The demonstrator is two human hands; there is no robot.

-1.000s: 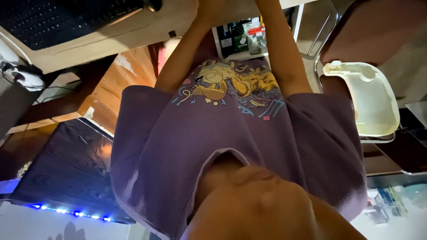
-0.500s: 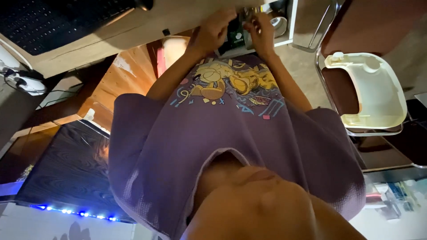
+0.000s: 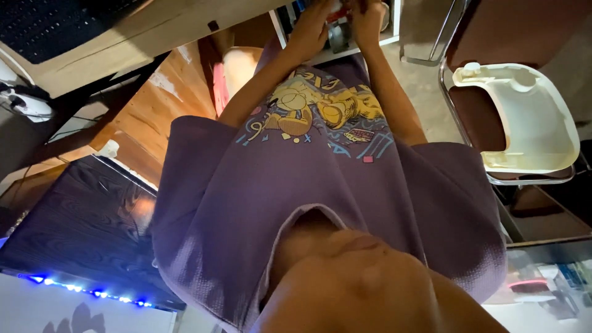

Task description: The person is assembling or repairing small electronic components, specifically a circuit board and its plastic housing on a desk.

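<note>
Both arms are seen stretched away from the body toward the top edge of the view, where the hands meet over a white shelf (image 3: pixel 370 44). The left hand (image 3: pixel 311 28) and the right hand (image 3: pixel 365 18) are held close together, just beside each other, with a small red-and-white object (image 3: pixel 336 10) pinched between them. The object is cut off by the edge of the picture, so its kind cannot be told. The fingers of both hands are curled around it, so the grip of each hand is clenched on that object, though how firmly cannot be told. Just below the hands, a dark rounded item (image 3: pixel 337 38) is seen standing on the shelf, and other small items beside it are too dim to be made out.

The lower half of the view is filled by a purple shirt (image 3: pixel 345 203) with a yellow cartoon print (image 3: pixel 320 108) on its front. To the right, a cream plastic tray (image 3: pixel 524 117) is mounted on a chair with a metal frame (image 3: pixel 447 37). To the left, a pale surface (image 3: pixel 154 31) runs along the top corner, with wooden boards (image 3: pixel 166 105) below it. A dark panel (image 3: pixel 80 228) edged by a row of blue lights (image 3: pixel 80 288) lies at the lower left.
</note>
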